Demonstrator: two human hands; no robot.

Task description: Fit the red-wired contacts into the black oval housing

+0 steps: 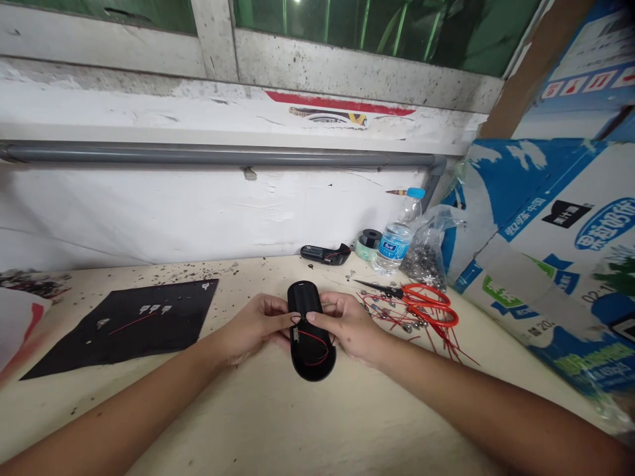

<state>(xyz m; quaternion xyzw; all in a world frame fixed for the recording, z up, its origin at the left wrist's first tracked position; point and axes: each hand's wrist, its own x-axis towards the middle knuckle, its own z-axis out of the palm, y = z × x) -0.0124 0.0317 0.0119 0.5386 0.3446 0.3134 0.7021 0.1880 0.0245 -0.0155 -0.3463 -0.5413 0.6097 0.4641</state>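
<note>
Both hands grip a black plastic housing (311,367), long with rounded ends, just above the table. A thin red wire (325,344) curls inside its lower half. My left hand (260,327) is closed on the left edge, its thumb reaching over the middle. From the right side, my right hand (352,327) holds the same housing, with its thumb on the middle close to the other thumb. Whether a small part lies under the thumbs I cannot tell. Beyond the hands, a similar black housing (325,254) with a red wire lies against the wall.
Orange-handled scissors (429,304) lie on several red wires (449,340) and small metal parts at right. Behind stand a water bottle (394,241), tape rolls (368,244) and a bag of metal parts (426,261). Left is a black sheet (163,337); cartons (540,264) border the right.
</note>
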